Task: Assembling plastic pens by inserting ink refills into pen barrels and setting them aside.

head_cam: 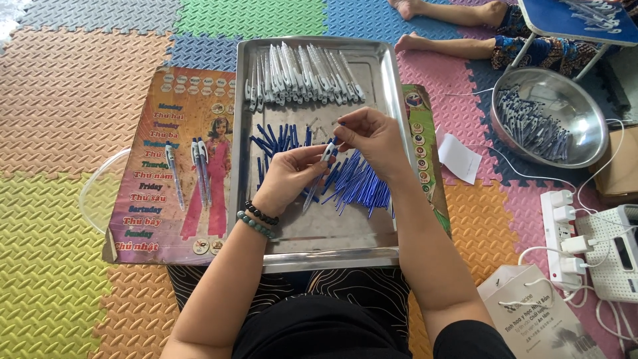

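Over a metal tray (312, 233), my left hand (289, 174) grips a white pen barrel (327, 153) by its lower part. My right hand (369, 136) pinches the barrel's upper end, with a small blue part at the fingertips. Beneath the hands lie a heap of blue refills (359, 183) and several loose blue pieces (279, 138). A row of white pen barrels (302, 73) fills the tray's far end. My left wrist wears two bead bracelets.
Three assembled pens (199, 169) lie on a colourful poster (173, 159) left of the tray. A steel bowl (585, 126) with pen parts stands at the right. Another person's legs (452, 30) are at the top. A power strip (561, 236), cables and a paper bag (531, 312) lie right.
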